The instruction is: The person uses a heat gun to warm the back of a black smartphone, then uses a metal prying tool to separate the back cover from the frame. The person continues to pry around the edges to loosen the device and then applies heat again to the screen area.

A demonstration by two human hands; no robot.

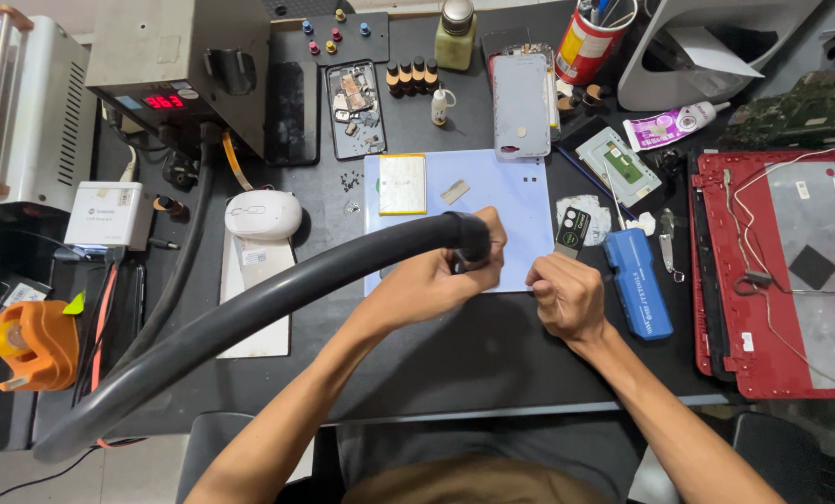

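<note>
Black hose (249, 317): thick, flexible, curving from the lower left of the bench up to the work mat; its end sits in the left hand.
Left hand (450, 271): fingers wrapped tight around the hose end, nozzle aimed down at the near edge of the mat.
Right hand (567, 297): closed in a loose fist just beside the left, resting at the mat's near right corner; whether it pinches a small part cannot be told.
Work mat (506, 201): pale blue, centred on the dark bench (417, 364).
Battery (403, 184): flat, white with a yellow rim, lying on the mat's far left corner, apart from both hands.
Opened phone (354, 107): back removed, internals exposed, lying beyond the mat.
Rear cover (520, 103): pale, separate, lying to the right of the opened phone.
Blue tool (637, 280): lying just right of the right hand.
Progress: judged from the layout, disassembly is done, with 1 battery and 1 cover already off; the hose work at the mat is in hand, and reassembly is left.
</note>
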